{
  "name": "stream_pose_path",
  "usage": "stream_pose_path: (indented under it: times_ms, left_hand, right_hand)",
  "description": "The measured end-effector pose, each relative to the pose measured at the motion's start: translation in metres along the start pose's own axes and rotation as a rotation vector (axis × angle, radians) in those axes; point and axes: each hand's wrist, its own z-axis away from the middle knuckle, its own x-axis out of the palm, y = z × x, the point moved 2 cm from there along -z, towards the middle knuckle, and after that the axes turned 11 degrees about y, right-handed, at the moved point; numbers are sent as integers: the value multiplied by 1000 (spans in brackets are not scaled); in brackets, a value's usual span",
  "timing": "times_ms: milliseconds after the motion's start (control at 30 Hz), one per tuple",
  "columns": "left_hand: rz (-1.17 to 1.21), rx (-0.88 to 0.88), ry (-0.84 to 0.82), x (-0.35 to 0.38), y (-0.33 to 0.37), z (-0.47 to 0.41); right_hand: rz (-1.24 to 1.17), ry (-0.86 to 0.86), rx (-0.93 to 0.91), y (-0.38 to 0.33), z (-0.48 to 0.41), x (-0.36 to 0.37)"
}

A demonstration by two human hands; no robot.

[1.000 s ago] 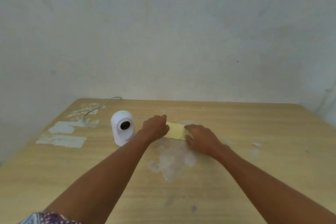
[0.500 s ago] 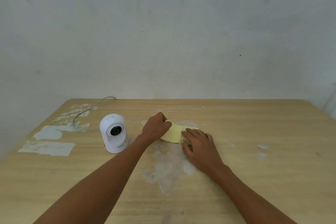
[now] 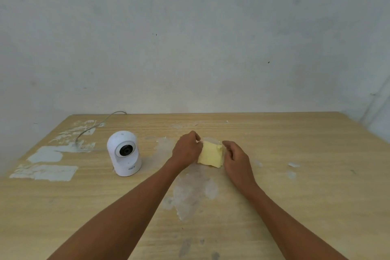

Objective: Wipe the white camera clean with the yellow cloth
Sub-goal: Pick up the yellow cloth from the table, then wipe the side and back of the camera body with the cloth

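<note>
A small yellow cloth [image 3: 210, 156], folded into a rough square, hangs just above the wooden table between my two hands. My left hand [image 3: 186, 150] pinches its upper left corner and my right hand [image 3: 236, 157] pinches its upper right corner. The white camera [image 3: 124, 153], a domed unit with a dark round lens facing me, stands upright on the table about a hand's width left of my left hand. Neither hand touches the camera.
A grey cable [image 3: 92, 126] runs from behind the camera to the table's back edge at the wall. The wooden table [image 3: 306, 186] has patches of peeled surface at the left and in the middle.
Both hands have lifted the cloth by its upper corners; before, my right hand lay flat on it. The view has shifted a little, so the camera sits further left.
</note>
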Motion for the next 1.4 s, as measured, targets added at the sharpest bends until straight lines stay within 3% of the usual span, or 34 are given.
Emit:
stream_pose_path:
  times_ms: [67, 200, 300, 400, 467, 567, 633, 800, 933, 1067, 1133, 1233, 1400]
  left_hand:
    - [-114, 23, -45, 2, -1, 2]
    - [-118, 53, -52, 5, 5, 7]
    - [123, 8, -6, 2, 5, 12]
    - [390, -82, 5, -8, -2, 22]
    - [568, -155, -22, -20, -7, 31]
    - [741, -204, -107, -39, -14, 50]
    - [816, -204, -131, -52, -20, 66]
    - [844, -165, 7, -86, -49, 101]
    - [714, -102, 216, -119, -72, 125]
    - [707, -21, 663, -152, -98, 137]
    - [707, -47, 799, -160, -112, 132]
    - [663, -114, 692, -158, -132, 112]
    - [482, -44, 443, -155, -156, 96]
  right_hand:
    - [50, -31, -49, 1, 0, 4]
    - [138, -80, -136, 0, 1, 8]
    - [115, -29, -202, -8, 5, 4]
    - [174, 159, -468, -22, 16, -2]
    - [147, 141, -538, -29, 27, -1]
    - [-4, -30, -468, -43, 46, 11]
    - [-93, -53, -443, -54, 56, 22]
    - [-270, -125, -240, -84, 72, 43]
    - [-353, -140, -216, -101, 86, 59]
    - [-402, -94, -166, -110, 88, 76]
    - [-411, -77, -136, -115, 85, 86]
    - [-429, -54, -87, -123, 78, 101]
    - [-452, -1, -132, -143, 71, 120]
